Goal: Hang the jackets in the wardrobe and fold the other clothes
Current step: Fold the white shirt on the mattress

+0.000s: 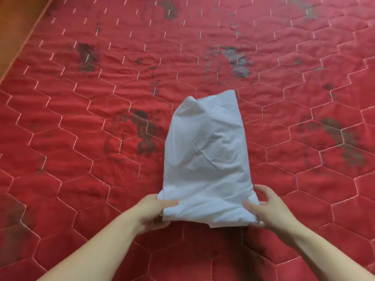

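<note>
A white garment (207,159), folded into a narrow upright rectangle, lies on the red quilted bedspread (81,118) in the middle of the view. My left hand (152,211) grips its near left corner, thumb on top of the cloth. At the near right corner my right hand (267,209) holds the fabric, thumb on top and fingers curled around the edge. The near edge is lifted slightly off the bedspread. The garment's far end is wrinkled and rests flat.
The bedspread has white hexagon stitching and several dark faded patches. A brown wooden strip (14,27) runs along the upper left edge. No jackets or wardrobe are in view.
</note>
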`<state>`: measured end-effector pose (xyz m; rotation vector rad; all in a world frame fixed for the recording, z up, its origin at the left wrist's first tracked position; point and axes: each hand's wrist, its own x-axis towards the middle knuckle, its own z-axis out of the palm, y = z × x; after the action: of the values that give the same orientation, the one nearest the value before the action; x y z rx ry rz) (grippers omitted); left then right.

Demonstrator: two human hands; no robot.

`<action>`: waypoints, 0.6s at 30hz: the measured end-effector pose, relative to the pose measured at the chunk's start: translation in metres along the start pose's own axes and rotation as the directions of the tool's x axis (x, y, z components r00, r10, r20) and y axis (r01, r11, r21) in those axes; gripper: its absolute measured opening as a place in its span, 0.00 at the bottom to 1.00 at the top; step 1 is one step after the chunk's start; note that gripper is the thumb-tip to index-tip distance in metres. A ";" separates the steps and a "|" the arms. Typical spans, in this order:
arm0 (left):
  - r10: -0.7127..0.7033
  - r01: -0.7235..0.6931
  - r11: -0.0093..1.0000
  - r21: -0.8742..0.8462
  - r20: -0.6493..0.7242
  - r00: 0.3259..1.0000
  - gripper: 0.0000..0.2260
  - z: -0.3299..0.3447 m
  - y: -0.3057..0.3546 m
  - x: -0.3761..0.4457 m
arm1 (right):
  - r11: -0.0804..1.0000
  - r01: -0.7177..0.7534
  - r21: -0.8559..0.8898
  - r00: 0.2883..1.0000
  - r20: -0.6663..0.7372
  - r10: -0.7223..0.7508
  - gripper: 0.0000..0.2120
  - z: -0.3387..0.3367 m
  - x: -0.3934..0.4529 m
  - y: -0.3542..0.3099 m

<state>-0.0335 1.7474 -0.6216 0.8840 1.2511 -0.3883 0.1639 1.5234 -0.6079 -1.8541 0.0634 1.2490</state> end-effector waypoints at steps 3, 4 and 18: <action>0.212 -0.230 0.958 -0.170 -0.121 0.970 0.19 0.006 0.013 -0.015 | 0.991 0.121 0.052 0.992 0.018 -0.123 0.22 -0.006 -0.009 -0.024; 0.272 -0.294 0.936 -0.192 -0.133 0.953 0.19 0.007 0.022 -0.021 | 0.986 0.134 0.102 0.990 0.041 -0.138 0.19 -0.008 -0.009 -0.035; 0.684 -0.552 0.679 0.484 -0.145 0.715 0.09 0.006 0.104 -0.033 | 0.725 0.523 -0.448 0.836 0.102 -0.540 0.04 -0.030 0.050 -0.113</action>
<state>0.0327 1.8007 -0.5532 1.7371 1.0708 0.0711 0.2645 1.5925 -0.5725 -2.0786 -0.7690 0.8561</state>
